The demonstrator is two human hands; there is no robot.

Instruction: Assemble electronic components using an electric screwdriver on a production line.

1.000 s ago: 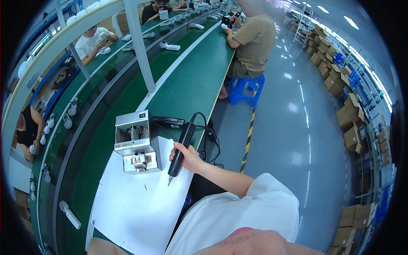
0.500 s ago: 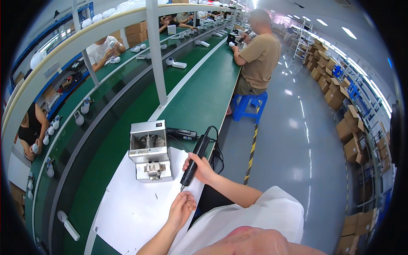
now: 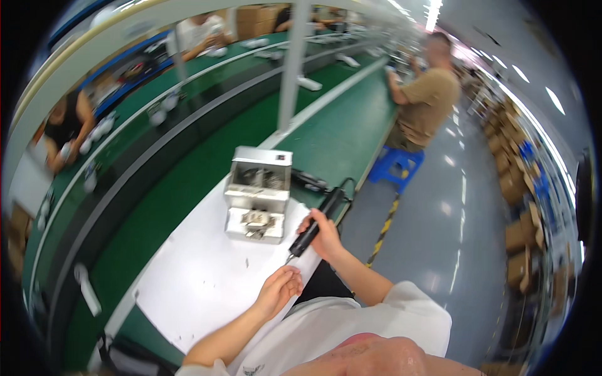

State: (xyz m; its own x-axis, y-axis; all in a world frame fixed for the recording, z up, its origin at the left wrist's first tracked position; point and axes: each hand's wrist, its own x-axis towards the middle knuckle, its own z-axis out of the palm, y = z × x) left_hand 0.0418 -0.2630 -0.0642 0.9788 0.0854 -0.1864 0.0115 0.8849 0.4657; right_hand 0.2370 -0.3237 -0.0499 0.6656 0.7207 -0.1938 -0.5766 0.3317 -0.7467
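My right hand (image 3: 321, 235) is wrapped round a black electric screwdriver (image 3: 307, 238), tilted with its bit pointing down toward me and to the left. At the bit's tip is my left hand (image 3: 279, 289), its fingers curled and its thumb and forefinger close together; whatever may be between them is too small to make out. A metal screw feeder box (image 3: 258, 194) stands just ahead and to the left of the hands. Its upper tray contains small metal pieces. White paper sheeting (image 3: 194, 269) lies under the box and the left hand.
Behind the box lies a second black tool (image 3: 310, 180). A white upright post (image 3: 291, 75) rises from the green bench (image 3: 345, 135). Left of it runs a conveyor with white devices. A person on a blue stool (image 3: 398, 168) sits farther along; cardboard boxes (image 3: 520, 235) line the right side.
The whole view has swung, so the bench, feeder box and hands appear farther right. Both hands keep about the same pose at the screwdriver and its tip.
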